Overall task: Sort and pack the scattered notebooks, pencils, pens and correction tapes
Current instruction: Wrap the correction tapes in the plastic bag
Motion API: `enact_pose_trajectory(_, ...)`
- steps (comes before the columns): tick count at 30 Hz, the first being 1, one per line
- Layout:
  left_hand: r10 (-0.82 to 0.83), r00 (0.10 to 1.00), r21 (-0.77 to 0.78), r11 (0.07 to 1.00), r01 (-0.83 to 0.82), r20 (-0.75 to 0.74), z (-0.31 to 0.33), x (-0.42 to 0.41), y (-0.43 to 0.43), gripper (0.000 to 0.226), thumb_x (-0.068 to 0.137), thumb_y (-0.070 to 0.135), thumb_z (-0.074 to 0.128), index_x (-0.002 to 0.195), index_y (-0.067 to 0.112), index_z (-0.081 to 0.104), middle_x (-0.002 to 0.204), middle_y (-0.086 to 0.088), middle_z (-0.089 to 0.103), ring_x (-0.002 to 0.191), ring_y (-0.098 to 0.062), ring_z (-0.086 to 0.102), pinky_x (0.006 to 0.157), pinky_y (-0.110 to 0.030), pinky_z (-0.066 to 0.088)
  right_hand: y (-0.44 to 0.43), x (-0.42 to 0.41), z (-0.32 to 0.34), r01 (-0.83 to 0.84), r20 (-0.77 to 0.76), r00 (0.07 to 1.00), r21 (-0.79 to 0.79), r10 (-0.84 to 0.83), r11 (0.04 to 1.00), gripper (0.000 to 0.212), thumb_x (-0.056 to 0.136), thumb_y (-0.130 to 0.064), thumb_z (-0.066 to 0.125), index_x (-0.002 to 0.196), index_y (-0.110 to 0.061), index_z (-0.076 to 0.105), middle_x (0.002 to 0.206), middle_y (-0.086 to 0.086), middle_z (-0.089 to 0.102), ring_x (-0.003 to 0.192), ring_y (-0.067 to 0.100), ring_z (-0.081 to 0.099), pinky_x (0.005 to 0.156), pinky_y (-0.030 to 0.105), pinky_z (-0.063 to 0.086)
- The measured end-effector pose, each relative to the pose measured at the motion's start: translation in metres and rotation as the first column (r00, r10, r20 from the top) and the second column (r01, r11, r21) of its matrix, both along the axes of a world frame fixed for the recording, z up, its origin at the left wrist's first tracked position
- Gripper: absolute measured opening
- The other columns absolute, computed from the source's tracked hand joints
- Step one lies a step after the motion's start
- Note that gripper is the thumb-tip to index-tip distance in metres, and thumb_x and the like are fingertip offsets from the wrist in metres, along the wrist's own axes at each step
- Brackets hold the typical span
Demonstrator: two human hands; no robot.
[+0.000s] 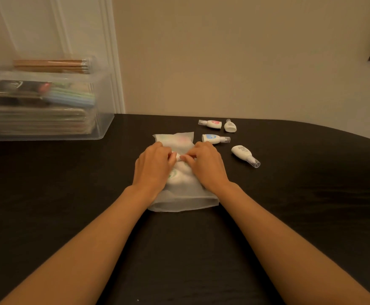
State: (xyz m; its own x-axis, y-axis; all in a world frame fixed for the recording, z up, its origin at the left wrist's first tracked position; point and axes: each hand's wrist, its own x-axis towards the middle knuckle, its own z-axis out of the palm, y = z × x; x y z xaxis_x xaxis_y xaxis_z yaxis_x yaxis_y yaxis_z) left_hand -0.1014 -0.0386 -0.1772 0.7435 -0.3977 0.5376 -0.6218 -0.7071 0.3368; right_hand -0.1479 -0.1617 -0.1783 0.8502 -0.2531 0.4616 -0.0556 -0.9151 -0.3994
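A frosted translucent pouch (184,200) lies flat on the black table (69,194), with white correction tapes showing faintly through it. My left hand (152,167) and my right hand (205,165) rest on top of it, fingers curled. Both pinch the pouch around a small white correction tape (178,156) at its middle. Several loose correction tapes lie to the right of the pouch: one with a pink label (210,124), a plain white one (230,126), one with a blue label (215,138) and a larger white one (245,155).
A clear plastic bin (104,128) stands at the back left of the table. It holds stacked notebooks (41,121) and pastel pens (69,97), and a pack of wooden pencils (52,66) lies on top. A beige wall runs behind the table.
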Motion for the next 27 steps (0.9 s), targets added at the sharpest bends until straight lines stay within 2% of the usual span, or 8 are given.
enact_pose_trajectory(5, -0.010, 0.998, -0.011, 1.000, 0.010, -0.056, -0.001, -0.001, 0.001, 0.039, 0.093, 0.026, 0.052, 0.059, 0.008, 0.055, 0.082, -0.008, 0.056, 0.073, -0.027, 0.055, 0.064, -0.039, 0.044, 0.001, 0.003, -0.002, 0.054, -0.068, 0.996, 0.030, -0.052, 0.998, 0.034, 0.096, -0.025, 0.046, 0.085, 0.000, 0.064, 0.100, 0.011, 0.057, 0.092, 0.025, 0.051, 0.067, 0.029, 0.029)
enact_pose_trajectory(10, -0.012, 0.984, 0.008, 1.000, 0.013, -0.177, -0.005, 0.009, -0.001, 0.039, 0.093, 0.021, 0.046, 0.056, 0.013, 0.045, 0.084, -0.011, 0.058, 0.073, -0.030, 0.053, 0.059, -0.034, 0.035, -0.001, 0.008, -0.005, 0.079, -0.134, 0.989, 0.086, -0.067, 0.993, 0.030, 0.097, -0.023, 0.039, 0.090, -0.002, 0.060, 0.106, 0.011, 0.057, 0.086, 0.020, 0.051, 0.063, 0.026, 0.027)
enact_pose_trajectory(13, -0.031, 0.963, 0.011, 0.999, 0.035, -0.269, -0.007, 0.017, -0.005, 0.027, 0.096, 0.022, 0.039, 0.094, 0.010, 0.063, 0.110, -0.008, 0.054, 0.088, -0.023, 0.051, 0.070, -0.031, 0.035, -0.002, 0.009, -0.005, 0.036, -0.144, 0.989, 0.096, -0.022, 0.995, 0.034, 0.097, -0.019, 0.034, 0.101, 0.000, 0.062, 0.120, 0.010, 0.052, 0.102, 0.022, 0.050, 0.075, 0.031, 0.037)
enact_pose_trajectory(16, -0.094, 0.938, 0.046, 0.992, 0.116, -0.332, -0.006, 0.021, -0.008, 0.038, 0.099, 0.021, 0.031, 0.130, 0.012, 0.050, 0.128, -0.007, 0.044, 0.104, -0.021, 0.046, 0.084, -0.032, 0.037, -0.005, 0.009, -0.004, 0.007, -0.169, 0.986, 0.075, 0.006, 0.997, 0.036, 0.100, -0.019, 0.031, 0.104, -0.001, 0.062, 0.126, 0.010, 0.049, 0.108, 0.023, 0.048, 0.084, 0.035, 0.039)
enact_pose_trajectory(19, -0.137, 0.947, 0.047, 0.986, 0.157, -0.290, -0.006, 0.018, -0.003, 0.042, 0.099, 0.019, 0.028, 0.140, 0.016, 0.039, 0.132, -0.009, 0.042, 0.116, -0.023, 0.043, 0.096, -0.035, 0.036, -0.006, 0.008, -0.004, 0.037, -0.064, 0.997, 0.071, -0.032, 0.997, 0.030, 0.098, -0.017, 0.037, 0.102, -0.003, 0.063, 0.118, 0.010, 0.055, 0.103, 0.022, 0.053, 0.077, 0.027, 0.036)
enact_pose_trajectory(21, -0.120, 0.969, -0.031, 0.993, 0.116, -0.214, -0.006, 0.013, 0.001, 0.040, 0.098, 0.018, 0.033, 0.136, 0.012, 0.042, 0.131, -0.008, 0.043, 0.116, -0.021, 0.043, 0.094, -0.033, 0.036, -0.005, 0.003, -0.004, 0.062, 0.086, 0.994, 0.134, -0.074, 0.989, 0.022, 0.095, -0.017, 0.045, 0.096, -0.005, 0.063, 0.109, 0.007, 0.058, 0.096, 0.017, 0.053, 0.072, 0.021, 0.031)
enact_pose_trajectory(23, -0.074, 0.991, -0.100, 0.993, 0.063, -0.113, -0.005, 0.007, 0.005, 0.028, 0.095, 0.017, 0.041, 0.120, 0.009, 0.051, 0.120, -0.008, 0.047, 0.106, -0.020, 0.047, 0.086, -0.030, 0.039, -0.002, -0.006, -0.004, 0.044, 0.185, 0.981, 0.101, -0.062, 0.994, 0.012, 0.090, -0.019, 0.055, 0.090, -0.009, 0.061, 0.100, 0.003, 0.054, 0.090, 0.012, 0.048, 0.070, 0.017, 0.028)
enact_pose_trajectory(27, -0.101, 0.995, -0.029, 0.994, 0.101, -0.020, -0.002, -0.003, 0.008, 0.012, 0.094, 0.019, 0.047, 0.092, 0.009, 0.053, 0.095, -0.005, 0.047, 0.086, -0.019, 0.047, 0.072, -0.029, 0.039, 0.006, -0.022, -0.006, -0.043, 0.109, 0.992, -0.122, 0.056, 0.992, 0.017, 0.087, -0.026, 0.063, 0.077, -0.012, 0.059, 0.084, -0.003, 0.045, 0.081, 0.007, 0.039, 0.067, 0.022, 0.032)
